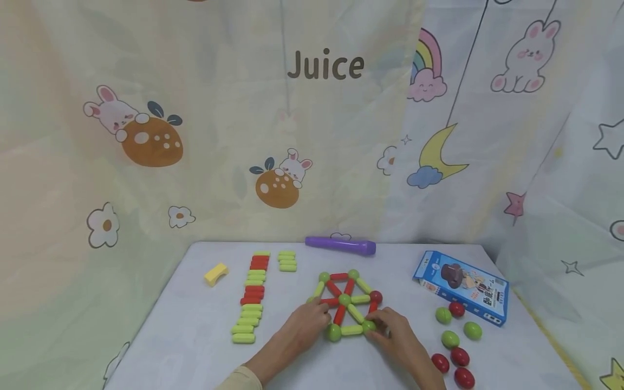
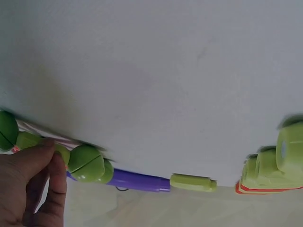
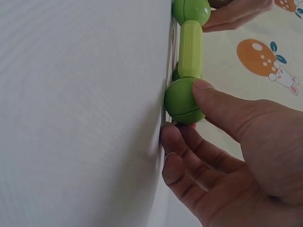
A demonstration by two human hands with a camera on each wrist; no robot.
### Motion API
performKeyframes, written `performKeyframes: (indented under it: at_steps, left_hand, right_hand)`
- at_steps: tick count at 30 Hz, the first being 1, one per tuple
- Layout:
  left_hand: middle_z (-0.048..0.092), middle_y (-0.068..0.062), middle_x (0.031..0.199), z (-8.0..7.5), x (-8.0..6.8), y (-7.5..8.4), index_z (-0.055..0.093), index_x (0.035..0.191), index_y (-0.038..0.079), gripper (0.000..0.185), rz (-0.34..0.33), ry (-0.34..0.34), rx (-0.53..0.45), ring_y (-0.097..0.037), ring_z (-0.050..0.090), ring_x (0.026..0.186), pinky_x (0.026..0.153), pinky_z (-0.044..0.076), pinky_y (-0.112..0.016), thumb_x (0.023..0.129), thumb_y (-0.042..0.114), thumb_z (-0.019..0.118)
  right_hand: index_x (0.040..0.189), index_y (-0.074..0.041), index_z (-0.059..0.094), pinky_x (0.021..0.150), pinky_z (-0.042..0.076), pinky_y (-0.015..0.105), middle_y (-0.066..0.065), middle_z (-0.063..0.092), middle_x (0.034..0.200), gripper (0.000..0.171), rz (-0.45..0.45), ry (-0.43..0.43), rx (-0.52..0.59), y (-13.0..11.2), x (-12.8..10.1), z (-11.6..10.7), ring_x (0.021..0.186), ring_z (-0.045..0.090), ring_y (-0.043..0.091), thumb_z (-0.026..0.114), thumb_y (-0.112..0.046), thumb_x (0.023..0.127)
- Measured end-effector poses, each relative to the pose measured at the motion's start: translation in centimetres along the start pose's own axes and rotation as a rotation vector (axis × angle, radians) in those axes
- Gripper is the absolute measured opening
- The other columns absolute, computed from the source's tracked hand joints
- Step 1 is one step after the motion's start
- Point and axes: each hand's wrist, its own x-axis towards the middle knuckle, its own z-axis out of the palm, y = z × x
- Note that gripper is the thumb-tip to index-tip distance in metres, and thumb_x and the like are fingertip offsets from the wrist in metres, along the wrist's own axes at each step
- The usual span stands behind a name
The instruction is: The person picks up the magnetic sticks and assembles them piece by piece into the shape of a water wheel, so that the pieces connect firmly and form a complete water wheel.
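Observation:
A flat wheel-like frame of red and yellow-green rods joined by balls lies on the table, with a green ball point(image 1: 345, 299) at its hub. My left hand point(image 1: 307, 323) is at the frame's left side. In the left wrist view, thumb and finger pinch a yellow-green rod point(image 2: 28, 139) between two green balls. At the lower right corner, my right hand point(image 1: 400, 333) holds a green ball point(image 3: 182, 100), thumb on it and fingers curled beside it. A yellow-green rod point(image 3: 191, 49) runs from that ball to another green ball point(image 3: 196, 10). My left hand partly covers the frame's left edge.
Left of the frame, a column of rods point(image 1: 251, 307) and several yellow-green rods point(image 1: 287, 261) lie near a yellow arch block point(image 1: 216, 274). Behind is a purple stick point(image 1: 340, 245). At right are a blue box point(image 1: 465, 284) and loose balls point(image 1: 450, 339).

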Motion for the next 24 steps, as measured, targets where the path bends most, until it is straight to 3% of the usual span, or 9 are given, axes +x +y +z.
performKeyframes:
  at_steps: [8, 17, 20, 22, 24]
  left_hand:
    - [0.074, 0.006, 0.106, 0.4, 0.1, -0.2, 0.085, 0.106, 0.021, 0.016, -0.016, 0.008, -0.102, -0.009, 0.066, 0.100, 0.084, 0.059, -0.020, 0.092, 0.015, 0.088]
    - [0.071, 0.008, 0.102, 0.0, -0.6, -0.4, 0.085, 0.104, 0.021, 0.014, -0.099, -0.023, -0.422, -0.005, 0.061, 0.094, 0.082, 0.056, -0.018, 0.092, 0.015, 0.087]
    - [0.072, 0.009, 0.107, -0.5, -0.9, -1.5, 0.084, 0.112, 0.019, 0.017, -0.150, -0.033, -0.618, -0.004, 0.062, 0.099, 0.088, 0.057, -0.022, 0.095, 0.018, 0.085]
    - [0.073, 0.005, 0.112, -0.7, -0.8, -3.1, 0.082, 0.117, 0.015, 0.020, -0.226, -0.005, -0.734, -0.009, 0.065, 0.104, 0.092, 0.059, -0.029, 0.097, 0.018, 0.083]
    - [0.074, -0.002, 0.119, -0.7, -0.2, -5.2, 0.079, 0.121, 0.009, 0.023, -0.322, 0.048, -0.778, -0.019, 0.068, 0.113, 0.097, 0.060, -0.039, 0.099, 0.016, 0.079]
  right_hand:
    - [0.118, -0.016, 0.076, 0.076, 0.054, 0.021, -0.006, 0.066, 0.098, 0.030, -0.005, 0.008, -0.005, 0.0, 0.0, -0.1, 0.086, 0.057, 0.011, 0.087, -0.012, 0.090]
    - [0.123, -0.016, 0.076, 0.078, 0.056, 0.024, -0.008, 0.068, 0.101, 0.034, 0.015, 0.016, -0.036, 0.0, 0.4, -0.4, 0.089, 0.060, 0.010, 0.085, -0.011, 0.091]
    - [0.127, -0.016, 0.075, 0.079, 0.057, 0.026, -0.008, 0.070, 0.105, 0.038, 0.050, 0.033, -0.046, 0.1, -0.1, -1.3, 0.091, 0.061, 0.009, 0.086, -0.012, 0.091]
    - [0.130, -0.016, 0.074, 0.078, 0.056, 0.028, -0.006, 0.071, 0.108, 0.039, 0.073, 0.058, -0.062, 0.2, -0.7, -2.4, 0.092, 0.062, 0.009, 0.086, -0.014, 0.092]
    - [0.132, -0.014, 0.073, 0.076, 0.056, 0.028, -0.003, 0.072, 0.110, 0.040, 0.094, 0.090, -0.082, 0.3, -1.5, -3.7, 0.093, 0.062, 0.011, 0.085, -0.015, 0.093]
